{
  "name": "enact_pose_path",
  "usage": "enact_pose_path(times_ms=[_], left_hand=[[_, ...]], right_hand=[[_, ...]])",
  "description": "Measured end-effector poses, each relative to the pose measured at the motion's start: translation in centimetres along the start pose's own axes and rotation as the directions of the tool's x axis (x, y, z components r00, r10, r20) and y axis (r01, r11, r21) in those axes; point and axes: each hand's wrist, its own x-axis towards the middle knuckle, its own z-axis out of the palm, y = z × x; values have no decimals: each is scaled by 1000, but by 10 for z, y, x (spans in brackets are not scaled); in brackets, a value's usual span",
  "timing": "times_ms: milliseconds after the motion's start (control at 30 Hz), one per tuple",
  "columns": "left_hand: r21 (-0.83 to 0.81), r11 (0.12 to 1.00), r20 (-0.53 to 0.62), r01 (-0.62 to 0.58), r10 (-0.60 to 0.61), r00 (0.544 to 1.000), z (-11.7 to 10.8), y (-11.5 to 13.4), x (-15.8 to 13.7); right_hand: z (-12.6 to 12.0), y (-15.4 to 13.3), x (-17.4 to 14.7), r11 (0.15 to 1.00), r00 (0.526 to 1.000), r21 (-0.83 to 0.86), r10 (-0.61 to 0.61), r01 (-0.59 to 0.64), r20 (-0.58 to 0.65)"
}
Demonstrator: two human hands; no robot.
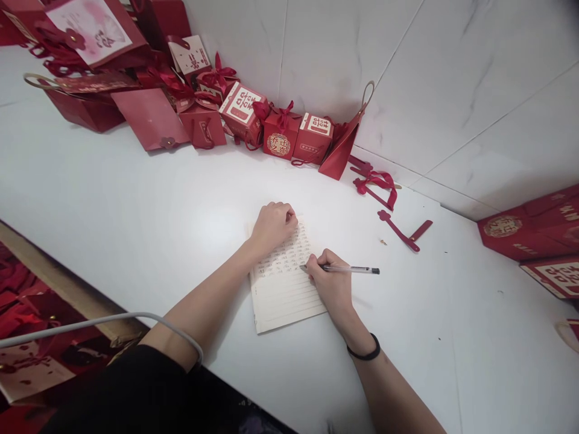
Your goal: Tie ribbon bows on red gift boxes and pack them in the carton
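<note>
A lined notepad (pixel 289 301) lies on the white table, its upper lines covered in small handwritten entries and its lower lines blank. My right hand (pixel 333 286) grips a clear pen with a black end (pixel 362 270), the tip touching the page near the last written line. Across the notepad's top rests my left hand (pixel 274 224), its fingers curled into a loose fist that hides part of the writing. No object shows in that fist.
Red gift boxes (pixel 283 134) line the tiled wall. Dark red straps (pixel 402 232) and a ribbon (pixel 383 181) lie right of them. More red boxes (pixel 534 223) stand at far right. A grey cable (pixel 136 314) crosses my left forearm. Red packaging fills a carton (pixel 63 289) at lower left.
</note>
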Motion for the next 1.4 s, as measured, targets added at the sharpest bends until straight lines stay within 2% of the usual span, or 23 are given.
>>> enact_pose_path(times_ms=[433, 533, 700, 833, 967, 1167, 1400], left_hand=[[6, 1000, 11, 3, -3, 1000, -1, 2, 0], [7, 1000, 12, 8, -8, 1000, -1, 2, 0], [-11, 1000, 9, 5, -5, 1000, -1, 1, -1], [-5, 1000, 22, 13, -12, 1000, -1, 2, 0], [-3, 1000, 22, 13, -13, 1000, -2, 3, 0], [-11, 1000, 23, 11, -10, 1000, -1, 3, 0], [-22, 1000, 22, 18, -18, 1000, -2, 3, 1]], right_hand=[[0, 3, 0, 996, 998, -63, -64, 65, 19], [-1, 2, 0, 999, 999, -38, -36, 36, 11], [-1, 1, -1, 1000, 997, -24, -5, 7, 77], [-1, 2, -2, 994, 997, -76, -77, 79, 30], [-2, 3, -3, 991, 994, -96, -90, 96, 60], [-4, 0, -2, 998, 998, -54, -41, 39, -43], [-3, 1, -3, 995, 999, -95, -41, 38, -26]])
